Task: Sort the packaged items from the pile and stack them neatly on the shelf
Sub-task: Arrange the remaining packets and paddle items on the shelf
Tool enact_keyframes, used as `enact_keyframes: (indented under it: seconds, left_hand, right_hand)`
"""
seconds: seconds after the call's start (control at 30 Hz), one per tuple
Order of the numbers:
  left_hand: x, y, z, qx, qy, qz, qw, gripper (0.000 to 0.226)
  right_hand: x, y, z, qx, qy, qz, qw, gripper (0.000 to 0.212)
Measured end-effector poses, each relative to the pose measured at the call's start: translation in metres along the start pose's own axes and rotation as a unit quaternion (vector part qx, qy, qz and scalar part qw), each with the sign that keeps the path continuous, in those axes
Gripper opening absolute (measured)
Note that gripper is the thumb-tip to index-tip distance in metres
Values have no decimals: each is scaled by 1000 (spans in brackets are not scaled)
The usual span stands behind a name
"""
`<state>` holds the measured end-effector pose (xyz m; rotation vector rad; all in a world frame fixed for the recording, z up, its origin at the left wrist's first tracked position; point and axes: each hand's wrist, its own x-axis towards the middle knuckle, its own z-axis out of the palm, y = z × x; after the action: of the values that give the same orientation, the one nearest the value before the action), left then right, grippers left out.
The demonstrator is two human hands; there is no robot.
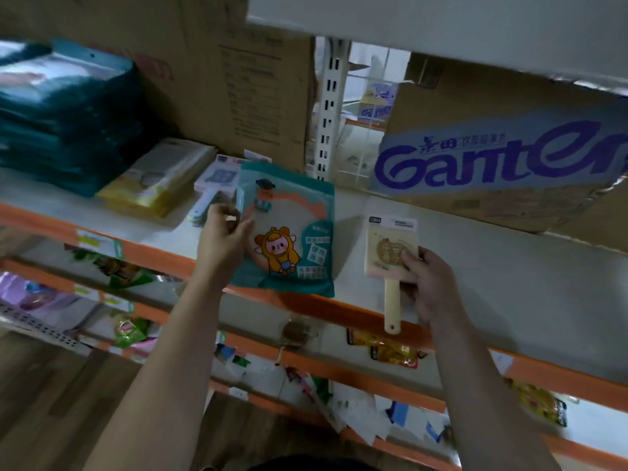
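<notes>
Head view of a shelf (509, 273) with a white deck and an orange front rail running from 9 o'clock down toward 4 o'clock. Left hand (222, 236): fingers curled round the left edge of a teal pouch (289, 205) printed with a cartoon figure in a yellow hood. The pouch faces the camera just above centre, with its lower edge overlapping the rail; whether it touches the deck cannot be told. Right hand (430, 287), at 3 o'clock of the pouch and apart from it: fingers curled round the lower right corner of a cream paddle-shaped brush (387, 246) with a card label. The brush head lies toward 12 o'clock over the deck, and its handle points to 6 o'clock across the rail. On the deck at 10 o'clock of the pouch, a stack of dark teal packs (68, 130); just beside it toward 3 o'clock, a stack of yellow-edged packs (159, 181); then white paddle-shaped items (217, 181), partly behind the left hand. Behind these, a plain cardboard box (238, 79); at 2 o'clock, a carton lettered "Ganten" (503, 158); between the two, a slotted white upright (328, 107). Lower shelves, 6 to 8 o'clock, carry loose mixed packets (394, 351)
</notes>
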<state>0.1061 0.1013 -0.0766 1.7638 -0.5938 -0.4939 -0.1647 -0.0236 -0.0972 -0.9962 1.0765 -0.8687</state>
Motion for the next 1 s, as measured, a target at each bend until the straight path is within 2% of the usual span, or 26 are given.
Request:
enact_keyframes:
  seconds: [0.1, 0.23, 0.47, 0.57, 0.67, 0.8, 0.93, 1.0]
  left_hand:
    - [7, -12, -54, -70, -10, -17, 997, 24]
    - [25, -27, -126, -68, -13, 5, 998, 12]
    - [59, -51, -223, -57, 52, 44, 996, 17]
    - [78, -60, -244, -66, 68, 45, 995, 32]
    - [96, -67, -254, -80, 73, 41, 993, 30]
    - [122, -76, -260, -106, 72, 27, 991, 26]
    - [141, -84, -262, -110, 60, 12, 992, 23]
    - [148, -88, -262, -117, 56, 8, 992, 22]
  right_hand:
    - [-10, 8, 49, 19, -16, 1, 1000, 22]
    - [-22, 21, 119, 48, -1, 9, 999, 18]
    - [-24, 30, 211, 30, 32, 21, 999, 6]
    - [-9, 28, 240, -8, 61, 22, 998, 11]
    - [13, 23, 269, -30, 79, 9, 996, 16]
    - [46, 13, 310, -44, 43, 3, 998, 4]
    - [73, 9, 344, -65, -8, -11, 998, 7]
    - [84, 10, 355, -113, -3, -21, 993, 15]
